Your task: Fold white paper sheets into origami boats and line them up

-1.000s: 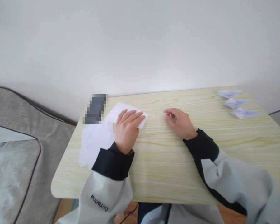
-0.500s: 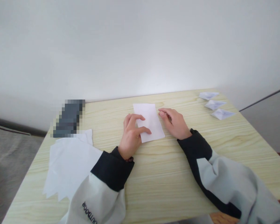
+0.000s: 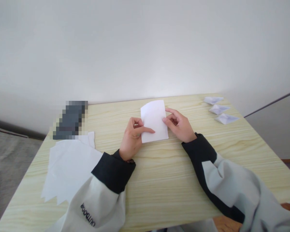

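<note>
Paper sheet (image 3: pixel 155 116) clamped at both sides

I see tabletop (image 3: pixel 159 180) stretching below the sheet to the near edge, and above to the wall (image 3: pixel 145 48). Left grip (image 3: pixel 131 138) and right grip (image 3: pixel 183 128) pinch the plain white sheet over the middle, its top edge slanting. Its back is hidden; the left sleeve (image 3: pixel 102 207) covers part of some loose papers (image 3: pixel 71 167); pixelation blurs a dark object (image 3: pixel 71 117).

text: "OUTDOOR" (image 3: pixel 87 215) | black lettering | on light grey left sleeve (image 3: pixel 105 201)
</note>
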### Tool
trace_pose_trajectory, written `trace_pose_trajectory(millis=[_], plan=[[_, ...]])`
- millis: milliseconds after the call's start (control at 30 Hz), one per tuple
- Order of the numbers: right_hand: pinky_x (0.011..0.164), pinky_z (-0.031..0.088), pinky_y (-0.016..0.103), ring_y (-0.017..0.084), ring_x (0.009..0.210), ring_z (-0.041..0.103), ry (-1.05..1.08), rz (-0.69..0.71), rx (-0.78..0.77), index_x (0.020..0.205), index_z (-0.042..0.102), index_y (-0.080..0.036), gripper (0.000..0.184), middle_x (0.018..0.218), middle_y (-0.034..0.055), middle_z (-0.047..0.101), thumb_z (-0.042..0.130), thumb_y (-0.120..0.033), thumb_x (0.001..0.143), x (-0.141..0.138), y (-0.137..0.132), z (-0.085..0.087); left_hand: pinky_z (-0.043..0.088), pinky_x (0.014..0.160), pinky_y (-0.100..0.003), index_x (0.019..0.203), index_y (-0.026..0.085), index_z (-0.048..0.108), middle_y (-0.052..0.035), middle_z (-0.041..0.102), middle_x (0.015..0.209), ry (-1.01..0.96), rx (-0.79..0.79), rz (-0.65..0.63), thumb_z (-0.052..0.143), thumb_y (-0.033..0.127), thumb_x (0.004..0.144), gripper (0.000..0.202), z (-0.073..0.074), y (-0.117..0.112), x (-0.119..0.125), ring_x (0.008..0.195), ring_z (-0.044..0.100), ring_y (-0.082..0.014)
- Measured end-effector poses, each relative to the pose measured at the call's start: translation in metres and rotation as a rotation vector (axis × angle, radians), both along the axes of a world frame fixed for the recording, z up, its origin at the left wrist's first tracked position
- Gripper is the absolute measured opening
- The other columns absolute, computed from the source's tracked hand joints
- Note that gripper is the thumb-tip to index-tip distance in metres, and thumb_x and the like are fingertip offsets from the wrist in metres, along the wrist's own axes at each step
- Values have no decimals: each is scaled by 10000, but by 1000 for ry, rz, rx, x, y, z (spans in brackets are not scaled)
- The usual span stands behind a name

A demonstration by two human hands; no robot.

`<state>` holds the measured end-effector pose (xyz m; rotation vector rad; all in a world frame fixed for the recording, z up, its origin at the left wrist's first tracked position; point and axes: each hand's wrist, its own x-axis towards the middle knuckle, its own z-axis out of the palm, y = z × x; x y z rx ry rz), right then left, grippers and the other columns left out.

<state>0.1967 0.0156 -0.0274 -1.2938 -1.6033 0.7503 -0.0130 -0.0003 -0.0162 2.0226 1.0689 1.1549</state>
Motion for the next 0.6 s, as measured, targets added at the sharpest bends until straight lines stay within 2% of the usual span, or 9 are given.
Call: trace_pose_trajectory(millis=[67, 167, 267, 333, 400, 467, 533, 600], plan=[[560, 432, 245, 109, 593, 527, 116, 0, -17, 1205, 537, -146, 510, 736, 0, 636, 635, -414, 781, 1, 1, -1, 446, 906, -349, 852, 247, 741, -46, 458, 981, -61, -82, -15, 585, 144, 791, 196, 1, 1, -1, 977, 501, -183], [537, 424, 236, 91, 557, 508, 260, 12, -64, 1212, 532, -150, 570, 715, -17, 625, 685, -419, 734, 1, 2, 0, 489, 849, -346, 1113, 242, 641, -71, 510, 1178, -342, -332, -24, 556, 138, 752, 385, 3, 1, -1, 1054, 541, -213], [501, 429, 230, 77, 508, 492, 323, 37, -113, 1210, 538, -158, 598, 701, -29, 628, 717, -412, 699, -1, 0, 3, 529, 753, -338, 1324, 254, 429, -97, 429, 1389, -622, -577, 44, 559, 181, 733, 609, 5, 0, 0, 986, 614, -214], [487, 446, 235, 77, 488, 504, 333, 51, -141, 1217, 533, -160, 616, 706, -30, 633, 730, -404, 686, -3, -1, 5, 540, 753, -344, 1375, 250, 341, -124, 345, 1468, -662, -634, 116, 613, 231, 740, 691, 6, -1, 2, 1001, 625, -222], [483, 464, 241, 82, 487, 521, 340, 58, -158, 1209, 536, -166, 619, 718, -27, 638, 739, -402, 674, -4, -2, 6, 541, 792, -357, 1421, 227, 244, -163, 397, 1440, -628, -655, 136, 702, 248, 710, 845, 7, -1, 3, 1028, 627, -233], [472, 461, 237, 83, 486, 522, 351, 76, -165, 1146, 567, -168, 555, 697, -30, 630, 736, -412, 677, -4, -3, 7, 541, 814, -366, 1429, 184, 213, -174, 570, 1283, -584, -679, 109, 756, 242, 681, 926, 6, -1, 3, 993, 651, -236], [457, 444, 224, 83, 480, 507, 352, 124, -175, 1050, 601, -165, 442, 627, -43, 592, 706, -429, 711, -4, -4, 7, 553, 777, -358, 1386, 159, 298, -139, 692, 1084, -553, -702, 80, 761, 264, 690, 842, 5, -1, 2, 908, 681, -233], [449, 426, 215, 86, 484, 501, 341, 176, -202, 972, 618, -164, 356, 582, -47, 561, 667, -441, 753, -3, -6, 7, 565, 711, -329, 1286, 154, 430, -106, 732, 962, -521, -715, 64, 753, 301, 708, 679, 4, -1, 0, 818, 698, -222]])
